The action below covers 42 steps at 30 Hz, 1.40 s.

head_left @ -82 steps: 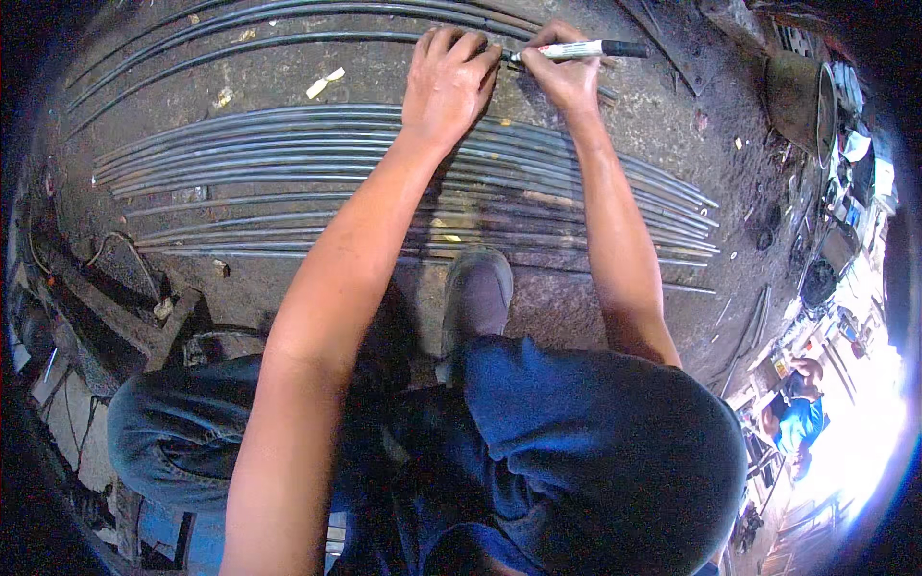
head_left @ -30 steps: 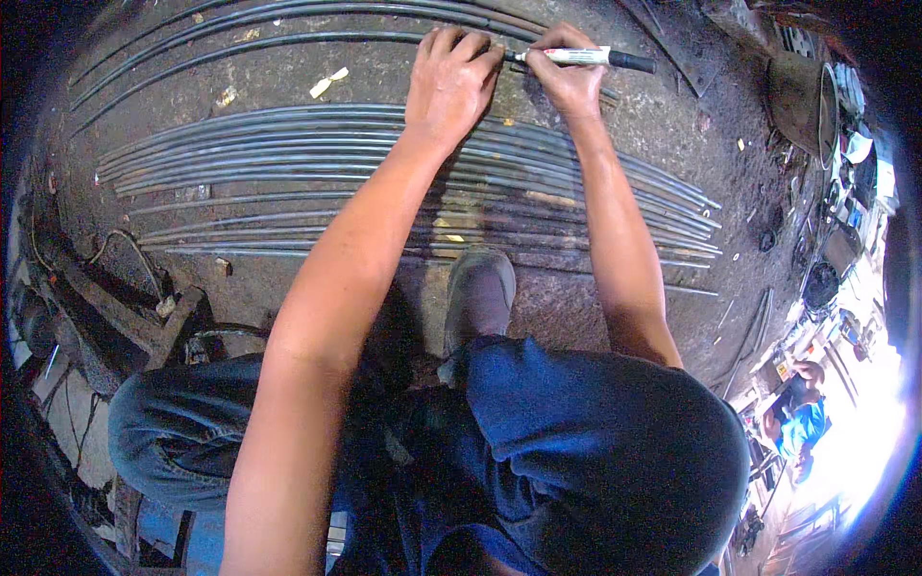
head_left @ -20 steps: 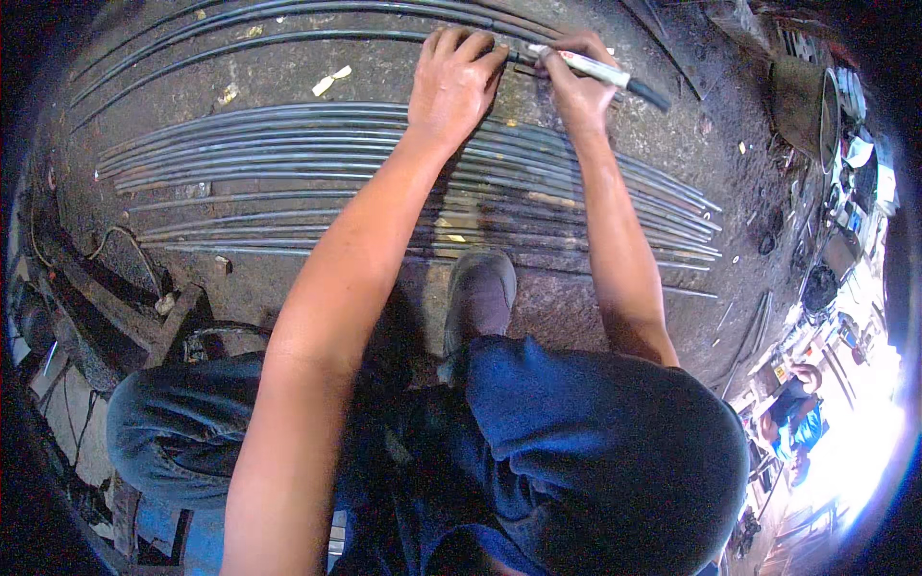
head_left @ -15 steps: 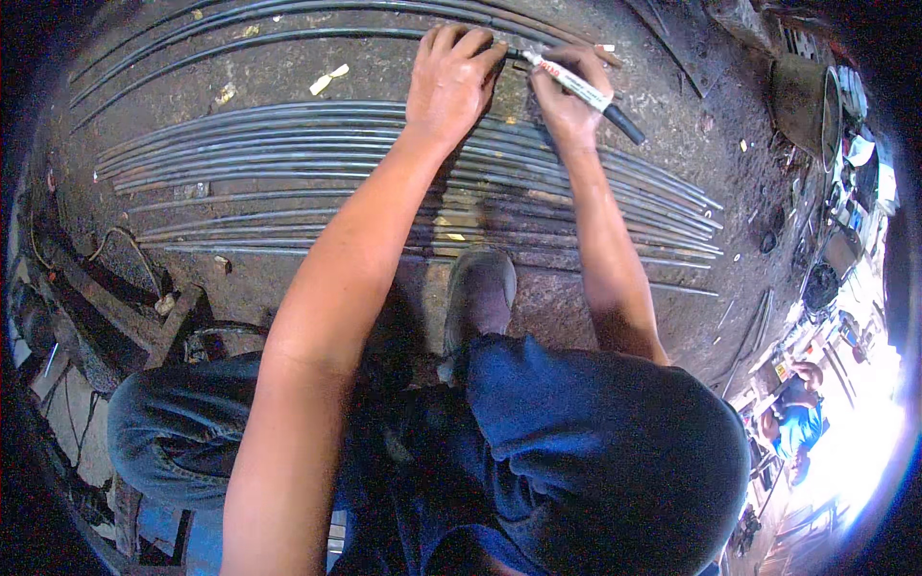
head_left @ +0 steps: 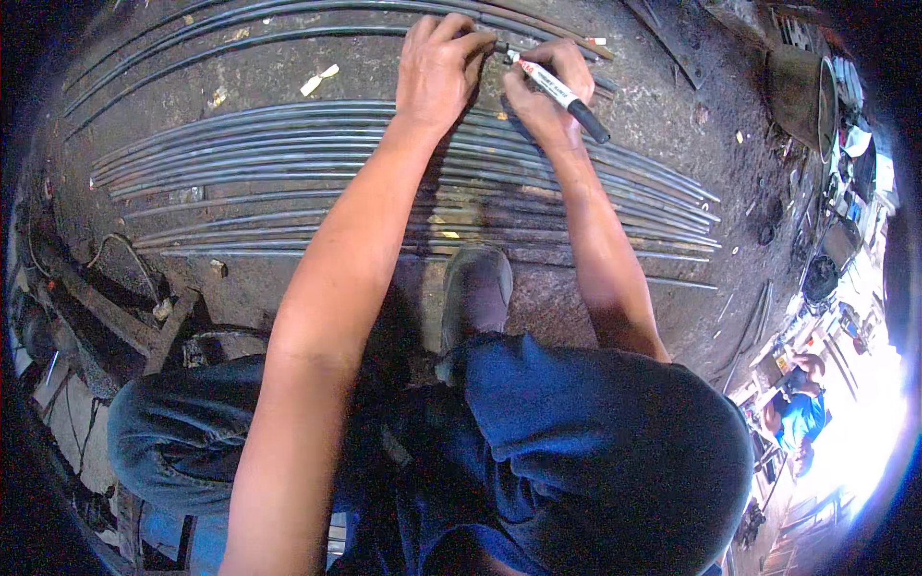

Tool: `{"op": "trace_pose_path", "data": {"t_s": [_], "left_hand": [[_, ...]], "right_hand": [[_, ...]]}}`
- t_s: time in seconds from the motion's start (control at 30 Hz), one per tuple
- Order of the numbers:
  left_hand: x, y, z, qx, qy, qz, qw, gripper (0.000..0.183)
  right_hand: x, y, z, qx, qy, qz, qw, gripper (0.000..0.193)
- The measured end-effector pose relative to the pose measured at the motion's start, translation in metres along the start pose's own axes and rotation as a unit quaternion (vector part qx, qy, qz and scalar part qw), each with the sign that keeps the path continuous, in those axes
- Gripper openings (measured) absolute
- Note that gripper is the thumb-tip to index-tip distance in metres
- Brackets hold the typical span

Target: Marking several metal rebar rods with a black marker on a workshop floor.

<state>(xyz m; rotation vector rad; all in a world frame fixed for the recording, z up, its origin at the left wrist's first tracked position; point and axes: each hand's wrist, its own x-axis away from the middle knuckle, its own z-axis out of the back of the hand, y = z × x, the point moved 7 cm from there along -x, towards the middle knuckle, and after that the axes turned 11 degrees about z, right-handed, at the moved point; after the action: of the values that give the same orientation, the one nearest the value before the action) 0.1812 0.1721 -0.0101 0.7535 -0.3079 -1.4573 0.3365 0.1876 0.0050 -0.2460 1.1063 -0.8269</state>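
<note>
My right hand (head_left: 549, 106) grips a white marker pen (head_left: 552, 86) with a black cap on its rear end. The pen slants, its writing tip pointing up and left toward my left fingertips. My left hand (head_left: 437, 72) has its fingers bent down around a thin metal rod (head_left: 317, 36) in the far group. Thumb and fingertips come together close to the pen's tip; their exact contact with the rod is partly hidden. Nearer to me, many thin metal rods (head_left: 288, 139) lie side by side on the ground, passing under both wrists.
More rods (head_left: 221, 21) lie along the far edge. My shoe (head_left: 475, 293) stands at the near rods. A metal bucket (head_left: 802, 101) lies at the far right, scraps beside it. A metal frame (head_left: 115, 312) stands at the left. Another person in blue (head_left: 799, 413) is at the right.
My right hand and the marker pen have shifted left, bringing the pen nearer my left fingers. My left hand has edged slightly left and away from me.
</note>
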Motion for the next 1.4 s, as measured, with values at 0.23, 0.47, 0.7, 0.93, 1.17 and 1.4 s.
{"op": "trace_pose_path", "data": {"t_s": [0.23,0.47,0.7,0.93,1.17,1.4], "left_hand": [[0.000,0.003,0.001,-0.008,0.019,-0.013,1.000,0.031],[-0.001,0.003,0.001,0.006,0.027,0.002,1.000,0.020],[-0.002,0.007,0.002,0.005,0.038,-0.010,0.999,0.018],[-0.003,0.004,0.000,-0.002,0.029,-0.006,1.000,0.017],[-0.002,0.006,0.000,0.006,0.031,-0.005,0.999,0.018],[-0.001,0.008,0.004,-0.014,0.020,-0.011,1.000,0.027]], "right_hand": [[0.000,0.002,0.000,-0.001,0.005,0.002,1.000,0.023],[0.002,0.003,0.001,0.016,-0.026,-0.033,0.999,0.020],[-0.001,0.004,0.002,-0.009,0.000,-0.005,1.000,0.020],[-0.001,0.004,0.001,-0.005,-0.014,-0.024,1.000,0.020],[0.001,0.008,0.003,-0.012,-0.022,-0.012,1.000,0.018],[0.004,0.012,0.036,-0.076,-0.027,-0.209,0.975,0.023]]}}
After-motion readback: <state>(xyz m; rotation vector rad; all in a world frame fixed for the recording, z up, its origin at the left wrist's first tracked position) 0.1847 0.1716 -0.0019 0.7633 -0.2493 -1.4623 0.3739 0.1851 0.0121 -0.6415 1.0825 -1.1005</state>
